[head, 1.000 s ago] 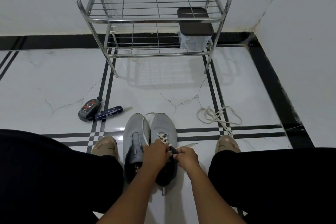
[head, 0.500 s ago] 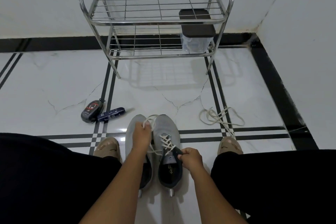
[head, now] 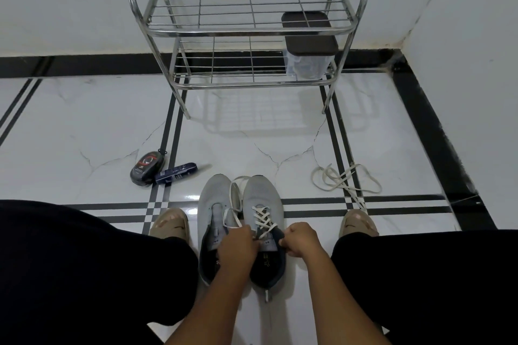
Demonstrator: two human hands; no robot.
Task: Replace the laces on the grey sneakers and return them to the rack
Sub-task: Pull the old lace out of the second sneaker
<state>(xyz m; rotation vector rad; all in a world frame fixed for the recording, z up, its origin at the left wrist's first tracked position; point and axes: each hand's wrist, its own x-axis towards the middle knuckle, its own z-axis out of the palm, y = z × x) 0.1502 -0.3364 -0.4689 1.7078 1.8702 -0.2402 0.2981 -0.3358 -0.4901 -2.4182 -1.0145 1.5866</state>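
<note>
Two grey sneakers stand side by side on the floor between my feet. The right sneaker [head: 262, 199] has a white lace [head: 263, 218] crossed through its eyelets. The left sneaker [head: 214, 196] has no lacing; a loose loop of the white lace lies across it. My left hand [head: 238, 246] pinches the lace at the tongue of the right sneaker. My right hand [head: 301, 241] grips the right edge of that sneaker's collar. The steel shoe rack [head: 246, 28] stands against the far wall.
A spare white lace [head: 344, 179] lies tangled on the floor to the right. A black shoe-polish sponge [head: 147, 166] and a dark blue tube [head: 176, 173] lie to the left. A clear box with a dark lid [head: 308, 45] sits on the rack's lower shelf.
My left hand came back from the toe area of the sneakers to the tongue of the right sneaker, pulling the lace with it. My right hand stayed on the collar.
</note>
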